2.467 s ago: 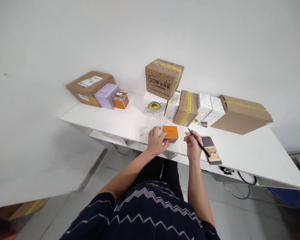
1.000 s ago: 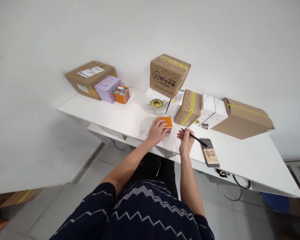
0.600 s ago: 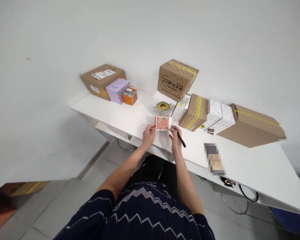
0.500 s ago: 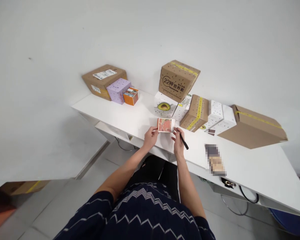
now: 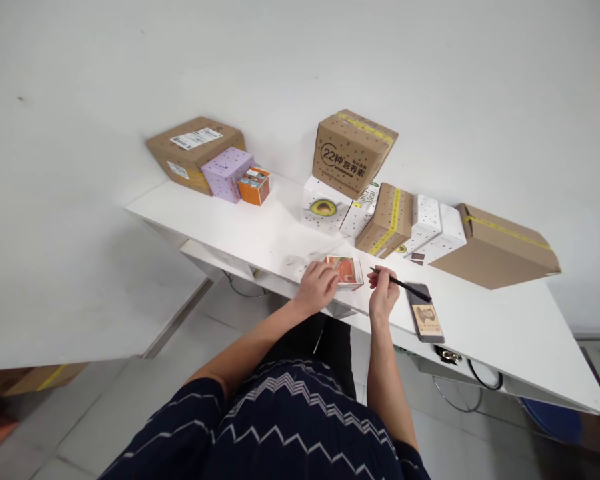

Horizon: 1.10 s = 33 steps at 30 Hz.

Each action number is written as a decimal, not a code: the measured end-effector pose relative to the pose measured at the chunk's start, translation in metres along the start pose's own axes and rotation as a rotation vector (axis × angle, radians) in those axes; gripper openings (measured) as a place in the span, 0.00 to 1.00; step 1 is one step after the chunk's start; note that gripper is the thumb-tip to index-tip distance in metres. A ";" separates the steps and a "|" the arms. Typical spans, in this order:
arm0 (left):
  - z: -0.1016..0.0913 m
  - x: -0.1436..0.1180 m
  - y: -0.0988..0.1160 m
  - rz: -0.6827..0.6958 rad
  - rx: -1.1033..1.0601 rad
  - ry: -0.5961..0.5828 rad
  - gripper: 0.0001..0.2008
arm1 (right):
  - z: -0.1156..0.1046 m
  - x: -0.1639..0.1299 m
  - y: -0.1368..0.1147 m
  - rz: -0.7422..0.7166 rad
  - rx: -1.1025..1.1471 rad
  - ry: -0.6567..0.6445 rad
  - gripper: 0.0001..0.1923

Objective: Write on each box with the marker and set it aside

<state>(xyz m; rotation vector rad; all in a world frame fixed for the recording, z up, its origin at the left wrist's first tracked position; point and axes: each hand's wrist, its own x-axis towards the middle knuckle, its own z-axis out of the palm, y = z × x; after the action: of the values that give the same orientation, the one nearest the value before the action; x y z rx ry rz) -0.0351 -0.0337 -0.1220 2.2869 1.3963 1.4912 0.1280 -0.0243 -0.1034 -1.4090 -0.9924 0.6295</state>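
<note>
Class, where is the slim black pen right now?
In the head view, the slim black pen is in the right hand, right of the small orange box, its tip toward the phone.

Left hand point(image 5: 317, 285) rests on a small orange box point(image 5: 347, 270) on the white table point(image 5: 505, 327); right hand point(image 5: 384, 293) holds a pen point(image 5: 401, 285).

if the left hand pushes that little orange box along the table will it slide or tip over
The small orange box lies flat and low on the white table, so it would probably slide rather than tip. It looks like thin card, likely light and fairly stiff. The left hand rests on its near side.
</note>
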 end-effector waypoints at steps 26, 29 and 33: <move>0.052 -0.031 -0.027 0.274 0.077 0.041 0.15 | 0.020 0.002 -0.010 -0.175 -0.461 -0.355 0.16; 0.053 -0.032 -0.028 0.247 0.068 0.013 0.15 | 0.020 0.004 -0.009 -0.177 -0.470 -0.373 0.16; 0.052 -0.031 -0.028 0.271 0.041 0.031 0.15 | 0.020 0.005 -0.009 -0.171 -0.460 -0.368 0.16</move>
<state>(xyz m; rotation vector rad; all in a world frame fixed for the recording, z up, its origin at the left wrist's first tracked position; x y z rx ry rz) -0.0168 -0.0198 -0.1846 2.5753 1.1705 1.5860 0.1120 -0.0111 -0.0959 -1.6129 -1.6103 0.5638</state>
